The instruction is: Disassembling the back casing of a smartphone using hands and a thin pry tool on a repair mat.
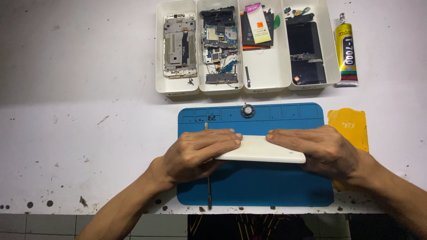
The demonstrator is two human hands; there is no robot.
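Observation:
A white phone (262, 149) lies back up on the blue work mat (253, 182), held at both ends. My left hand (195, 153) grips its left end, fingers laid flat across the top. My right hand (318, 149) covers its right end in the same way. A thin metal tool (209, 191) lies on the mat, running under my left hand. A small round speaker part (247, 110) sits in the mat's upper row of compartments.
Behind the mat stand several white trays: a phone frame (179, 44), a circuit board with small parts (220, 42), a battery (258, 24) and a dark screen (306, 53). A yellow glue tube (346, 51) lies at the right. A yellow sheet (349, 129) lies beside the mat.

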